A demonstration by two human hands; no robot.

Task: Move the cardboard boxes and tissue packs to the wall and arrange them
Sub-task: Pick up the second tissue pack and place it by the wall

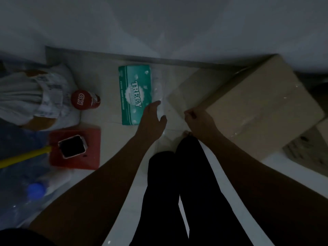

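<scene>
Cardboard box (262,110): tilted on the floor's (110,86) right side, its far corner at the wall (159,23).
Tissue pack (135,95): green, flat on the floor near the wall — left of the box.
Left hand (152,118): fingers spread, empty, over the pack's near corner.
Right hand (198,119): fingers curled at the box's near-left corner — grip unclear.

Second cardboard box (322,129) cut off at right edge.

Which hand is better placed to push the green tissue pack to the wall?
Left. The left hand is open beside the green tissue pack; the right hand rests by the cardboard box.
</scene>
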